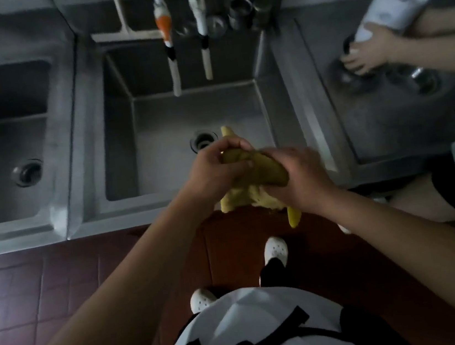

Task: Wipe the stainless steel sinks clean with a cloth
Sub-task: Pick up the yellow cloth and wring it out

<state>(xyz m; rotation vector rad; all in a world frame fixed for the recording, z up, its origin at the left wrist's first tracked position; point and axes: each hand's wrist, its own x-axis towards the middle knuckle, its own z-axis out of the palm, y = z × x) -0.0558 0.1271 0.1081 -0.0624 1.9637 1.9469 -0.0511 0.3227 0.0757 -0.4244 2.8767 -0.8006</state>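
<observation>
My left hand (214,171) and right hand (296,175) both grip the cloth (251,166), seemingly twisted, above the sink (158,141) front edge.

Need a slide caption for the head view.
Both hands, left hand and right hand, grip a yellow cloth over the middle sink.
</observation>
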